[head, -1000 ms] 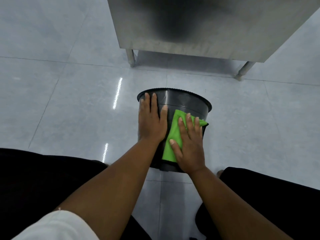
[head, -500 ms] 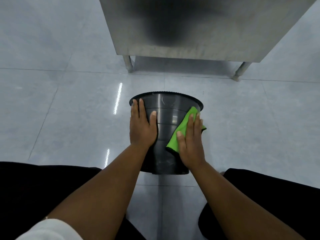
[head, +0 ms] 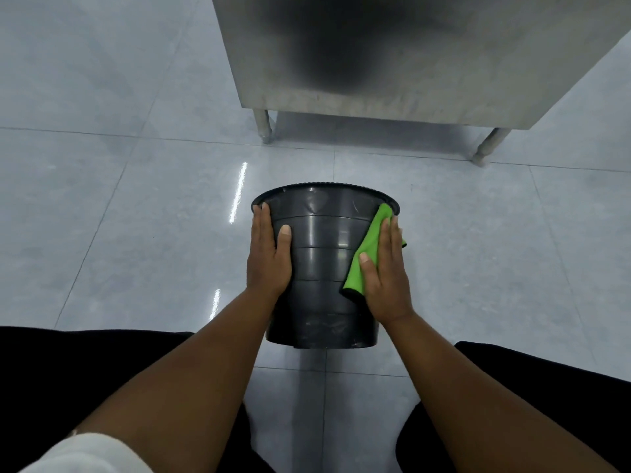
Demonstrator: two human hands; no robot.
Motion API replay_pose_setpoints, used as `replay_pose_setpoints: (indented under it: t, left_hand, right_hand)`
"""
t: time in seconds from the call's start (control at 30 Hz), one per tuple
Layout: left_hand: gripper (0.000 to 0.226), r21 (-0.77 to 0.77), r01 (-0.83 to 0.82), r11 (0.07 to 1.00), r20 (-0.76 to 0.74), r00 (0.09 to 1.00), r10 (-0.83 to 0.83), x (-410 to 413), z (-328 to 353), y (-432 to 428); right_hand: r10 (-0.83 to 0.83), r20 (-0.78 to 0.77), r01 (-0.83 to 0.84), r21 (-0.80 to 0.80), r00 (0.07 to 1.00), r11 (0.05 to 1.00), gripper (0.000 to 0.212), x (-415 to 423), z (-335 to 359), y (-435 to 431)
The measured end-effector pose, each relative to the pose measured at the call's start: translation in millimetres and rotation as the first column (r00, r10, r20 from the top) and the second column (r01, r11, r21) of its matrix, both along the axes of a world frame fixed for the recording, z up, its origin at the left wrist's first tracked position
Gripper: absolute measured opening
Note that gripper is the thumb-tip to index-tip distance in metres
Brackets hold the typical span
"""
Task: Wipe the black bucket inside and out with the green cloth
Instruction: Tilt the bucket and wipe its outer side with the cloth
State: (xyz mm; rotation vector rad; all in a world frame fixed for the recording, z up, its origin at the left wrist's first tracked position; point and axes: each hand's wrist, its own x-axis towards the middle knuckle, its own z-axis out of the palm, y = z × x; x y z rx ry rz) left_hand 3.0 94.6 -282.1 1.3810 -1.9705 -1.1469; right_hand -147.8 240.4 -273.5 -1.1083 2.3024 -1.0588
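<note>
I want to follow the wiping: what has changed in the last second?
The right hand slid the green cloth from the near face of the black plastic bucket round to its right side. The left hand shifted slightly left. Both palms stay flat on the outer wall; the bucket stays mouth-down on the tiled floor.

It looks like a commercial kitchen or similar utility room: a brushed stainless-steel cabinet stands on short metal legs over a glossy grey-tiled floor.
</note>
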Motion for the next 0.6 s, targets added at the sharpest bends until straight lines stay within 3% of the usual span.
replay_pose_setpoints:
  t: [0.13,0.2,0.3,0.33,0.4,0.47,0.6]
  left_hand:
    - [0.057,0.044,0.034,0.998,-0.021,0.999,-0.033,6.2,-0.3,-1.6]
    - [0.056,0.131,0.060,0.990,0.007,0.998,-0.061,12.6,-2.2,-1.5]
    - [0.055,0.303,0.108,0.947,0.112,0.983,-0.148,23.7,-7.6,1.9]
    - [0.052,0.275,0.109,0.955,0.147,0.977,-0.154,26.8,-8.4,4.3]
    - [0.046,0.056,0.009,0.998,0.151,0.988,-0.018,26.1,-3.3,11.3]
    - [0.045,-0.133,-0.154,0.979,0.038,0.986,0.160,10.0,11.3,23.7]
    - [0.062,-0.063,-0.041,0.997,-0.072,0.997,0.037,-30.9,28.7,46.5]
  right_hand:
    - [0.025,-0.064,-0.023,0.024,0.998,0.999,0.074,12.0,7.8,-0.4]
    - [0.094,-0.226,-0.079,0.072,0.970,0.994,0.073,20.2,15.2,2.4]
    - [0.226,-0.469,-0.150,0.193,0.854,0.970,0.074,29.3,30.2,7.4]
    - [0.262,-0.512,-0.172,0.216,0.818,0.961,0.073,33.0,34.2,9.4]
    - [0.334,-0.557,-0.223,0.259,0.761,0.940,0.072,42.8,35.7,10.5]
    - [0.384,-0.568,-0.277,0.268,0.728,0.923,0.070,52.6,33.4,9.9]
    - [0.319,-0.452,-0.263,0.184,0.833,0.947,0.070,49.4,28.6,11.0]
